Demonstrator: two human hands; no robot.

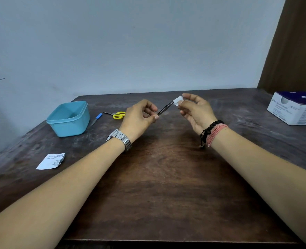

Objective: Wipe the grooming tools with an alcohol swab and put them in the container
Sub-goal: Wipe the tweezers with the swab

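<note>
Left hand (139, 116) pinches tweezers (165, 108) by the base, tips angled up so the right hand (196, 110) can pinch the alcohol swab (177, 101) round them. Open blue container (68, 119) waits left on tabletop (166, 177); scissors (117, 115) beside it.

Left hand (139, 116) pinching tweezers (165, 108), right hand (195, 112) pinching swab (177, 101) round tip, above table (166, 177)

You've got print on the white-and-purple box (294, 109) at your far right and on the torn wrapper (51, 161) at your near left, but both are too small to read.
</note>
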